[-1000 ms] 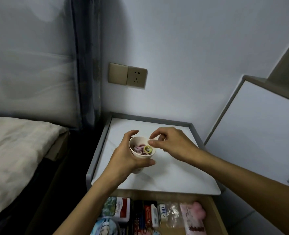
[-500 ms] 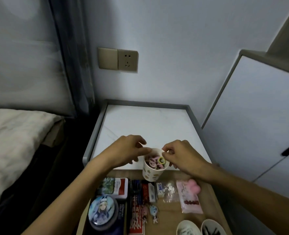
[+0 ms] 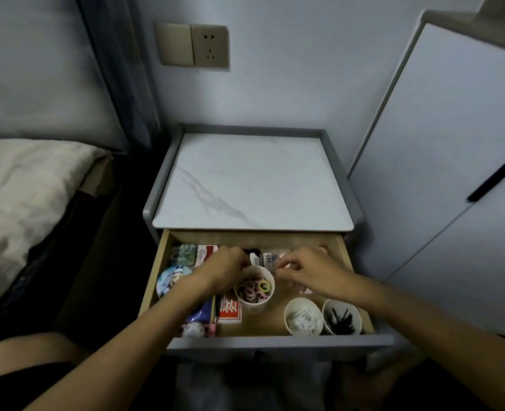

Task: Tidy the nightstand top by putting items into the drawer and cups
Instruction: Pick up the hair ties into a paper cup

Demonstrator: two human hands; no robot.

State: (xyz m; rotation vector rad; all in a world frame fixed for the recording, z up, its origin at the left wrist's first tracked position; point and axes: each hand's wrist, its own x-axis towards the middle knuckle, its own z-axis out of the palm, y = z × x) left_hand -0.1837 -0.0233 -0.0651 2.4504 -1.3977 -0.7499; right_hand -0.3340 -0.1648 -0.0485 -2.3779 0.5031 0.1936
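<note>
A white paper cup full of pink hair ties and one yellow tie stands in the open wooden drawer. My left hand holds the cup's far left rim with curled fingers. My right hand is at the cup's right rim, fingers curled; whether they touch it I cannot tell. The white marble nightstand top above the drawer holds nothing.
Two more cups stand at the drawer's front right, one with white bits, one with black clips. A round badge, a red box and small packets lie at the left. A bed stands left, a white cabinet right.
Both hands have carried the cup of hair ties from above the nightstand top down and toward me into the open drawer. The view has tilted down.
</note>
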